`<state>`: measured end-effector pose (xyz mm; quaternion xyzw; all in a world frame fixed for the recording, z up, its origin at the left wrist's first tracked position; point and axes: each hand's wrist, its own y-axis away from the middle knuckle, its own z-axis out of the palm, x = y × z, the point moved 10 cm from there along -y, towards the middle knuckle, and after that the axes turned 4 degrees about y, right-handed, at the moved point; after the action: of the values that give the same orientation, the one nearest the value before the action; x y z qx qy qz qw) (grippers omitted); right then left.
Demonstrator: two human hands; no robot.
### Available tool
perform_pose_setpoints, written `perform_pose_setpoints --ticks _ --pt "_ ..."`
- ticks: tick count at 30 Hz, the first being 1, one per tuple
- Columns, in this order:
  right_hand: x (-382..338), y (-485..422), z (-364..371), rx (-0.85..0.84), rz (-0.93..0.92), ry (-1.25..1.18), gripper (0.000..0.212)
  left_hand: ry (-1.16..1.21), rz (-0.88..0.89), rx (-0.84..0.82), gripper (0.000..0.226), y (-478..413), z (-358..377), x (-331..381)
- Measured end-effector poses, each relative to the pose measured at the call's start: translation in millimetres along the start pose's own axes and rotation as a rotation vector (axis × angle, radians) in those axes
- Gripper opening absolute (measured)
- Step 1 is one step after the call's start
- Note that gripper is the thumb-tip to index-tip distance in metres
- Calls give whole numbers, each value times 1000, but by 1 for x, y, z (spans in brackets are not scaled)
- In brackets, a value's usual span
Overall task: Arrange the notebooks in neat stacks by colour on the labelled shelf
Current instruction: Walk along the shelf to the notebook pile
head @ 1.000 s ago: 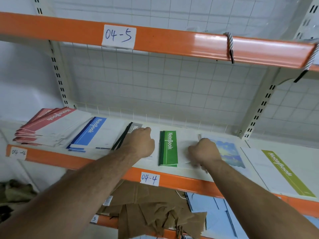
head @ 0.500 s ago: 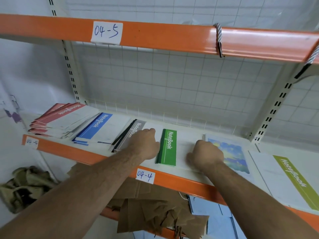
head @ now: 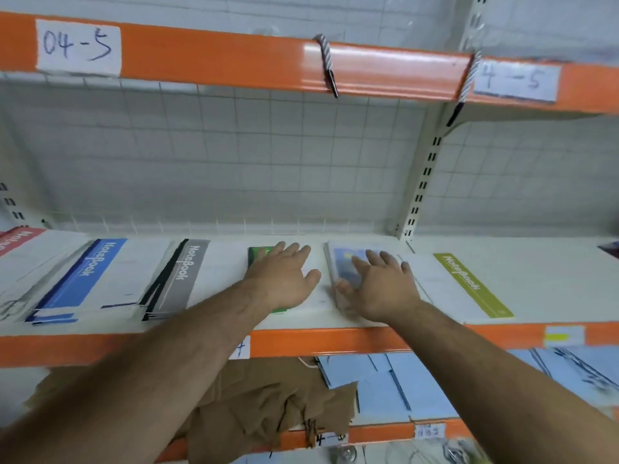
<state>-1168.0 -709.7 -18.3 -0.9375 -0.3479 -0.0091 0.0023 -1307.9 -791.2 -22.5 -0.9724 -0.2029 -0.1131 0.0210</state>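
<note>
On the white shelf point(head: 321, 316) with the orange front edge point(head: 351, 341), the notebooks lie flat in a row. At the far left is a red notebook stack point(head: 16, 240), cut off by the side of the view. Next to it lies a blue notebook stack point(head: 83, 276), a bit messy and fanned out. Just beside that is a grey and black notebook stack point(head: 182, 276), fanned out too. Then comes the green notebook point(head: 259, 254). The left hand point(head: 284, 279) lies flat on top of it with straight fingers, not curled round anything. Only the far and near ends of the green strip peek out. Just beside it is the sky picture notebook point(head: 343, 261), with blue sky on its cover. The right hand point(head: 382, 289) rests on it with fingers spread wide, and the thumb is near its left edge. To the right lies the yellow-green notebook point(head: 469, 283), apart from that hand. Up above, the orange beam point(head: 234, 58) has a paper label point(head: 77, 48) that says 04-5. Down below, on the lower shelf, crumpled brown paper point(head: 268, 406) lies on the left and light blue notebooks point(head: 402, 386) lie on the right
</note>
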Motion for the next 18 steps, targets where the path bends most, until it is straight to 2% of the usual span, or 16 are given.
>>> perform_pose_setpoints --ticks 4,18 --pt "37 35 3 -18 164 -15 77 29 137 -74 66 -1 14 38" --pt "155 232 18 -41 671 -81 80 -12 635 -165 67 61 64 222"
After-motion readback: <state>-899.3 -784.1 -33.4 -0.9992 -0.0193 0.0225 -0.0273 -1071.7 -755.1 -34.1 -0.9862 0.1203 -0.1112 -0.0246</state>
